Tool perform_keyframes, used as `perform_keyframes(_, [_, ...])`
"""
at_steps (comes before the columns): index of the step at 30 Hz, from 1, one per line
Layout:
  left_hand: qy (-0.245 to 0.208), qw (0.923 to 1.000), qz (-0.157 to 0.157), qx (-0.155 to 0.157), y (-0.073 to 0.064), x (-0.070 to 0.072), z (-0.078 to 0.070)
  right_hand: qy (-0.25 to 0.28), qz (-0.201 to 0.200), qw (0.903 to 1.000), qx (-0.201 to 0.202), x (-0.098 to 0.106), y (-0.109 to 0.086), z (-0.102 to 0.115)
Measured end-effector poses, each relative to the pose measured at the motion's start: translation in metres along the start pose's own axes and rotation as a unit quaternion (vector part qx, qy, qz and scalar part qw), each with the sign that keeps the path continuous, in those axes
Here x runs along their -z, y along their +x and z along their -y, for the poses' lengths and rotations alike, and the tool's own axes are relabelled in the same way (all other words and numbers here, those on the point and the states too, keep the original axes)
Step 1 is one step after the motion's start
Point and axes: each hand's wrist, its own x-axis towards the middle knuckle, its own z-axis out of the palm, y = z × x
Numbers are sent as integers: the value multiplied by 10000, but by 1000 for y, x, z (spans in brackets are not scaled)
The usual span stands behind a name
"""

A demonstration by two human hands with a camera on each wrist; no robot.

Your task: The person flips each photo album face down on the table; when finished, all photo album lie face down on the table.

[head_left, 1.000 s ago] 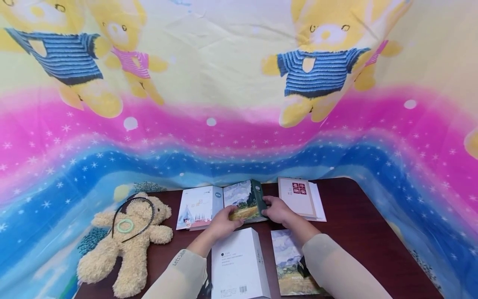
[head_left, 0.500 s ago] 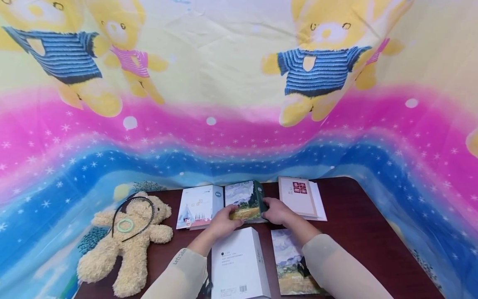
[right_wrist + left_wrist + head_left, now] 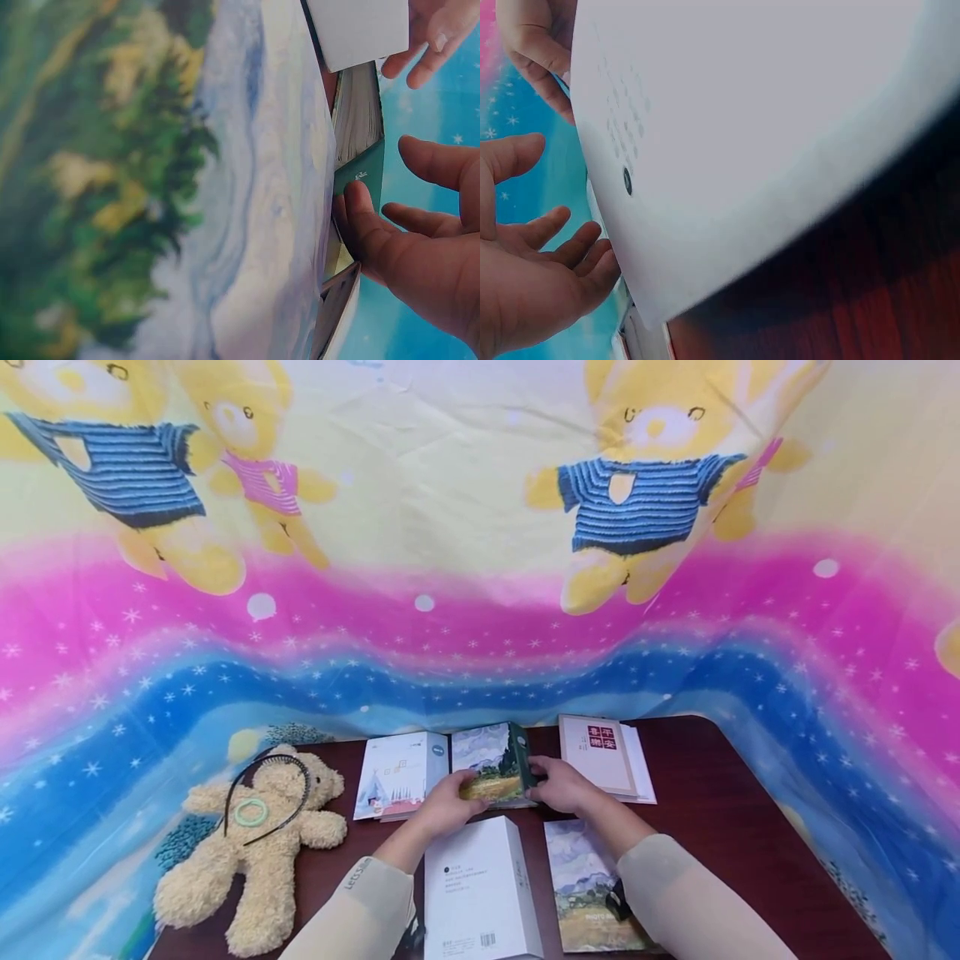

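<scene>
A photo album (image 3: 487, 756) with a landscape painting on its cover and a green spine (image 3: 521, 756) lies at the back middle of the table. My left hand (image 3: 448, 806) touches its lower left part; in the left wrist view that hand's fingers are spread and relaxed. My right hand (image 3: 562, 785) lies at the spine, and in the right wrist view its fingertips (image 3: 358, 196) touch the green side, thumb apart. Nearer me lie a white book-like case (image 3: 472, 889) with a barcode and a flat cover (image 3: 588, 877) printed with a similar painting and "PHOTO".
Left of the album is a white illustrated book (image 3: 397, 768); to the right, a beige-covered book (image 3: 592, 760) rests on a white one. A plush bear (image 3: 262, 868) carrying a black headband (image 3: 306, 785) and green ring (image 3: 251, 812) lies at left. A printed cloth (image 3: 450, 527) hangs behind.
The album has shifted slightly to the right and sits a little straighter. My right forearm has swung slightly outward, and its hand stays at the spine. The left hand has hardly moved.
</scene>
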Motion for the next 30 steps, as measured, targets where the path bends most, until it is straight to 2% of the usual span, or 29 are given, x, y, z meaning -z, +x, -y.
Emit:
perform_keyframes(5, [41, 10000, -13, -61, 0, -3, -6, -2, -100, 9999, 80, 3, -6, -1])
perform_keyframes(14, [-161, 9992, -36, -368, 5, -14, -20, -238, -616, 9972, 352, 13, -20, -5])
perform_keyframes(23, [-535, 9978, 55, -380, 2, -28, -39, -141, -890, 9957, 220, 23, -39, -20])
perform_keyframes(30, [-773, 9962, 239, -311, -3, -35, -53, -21, -882, 9959, 210, 36, -51, -24])
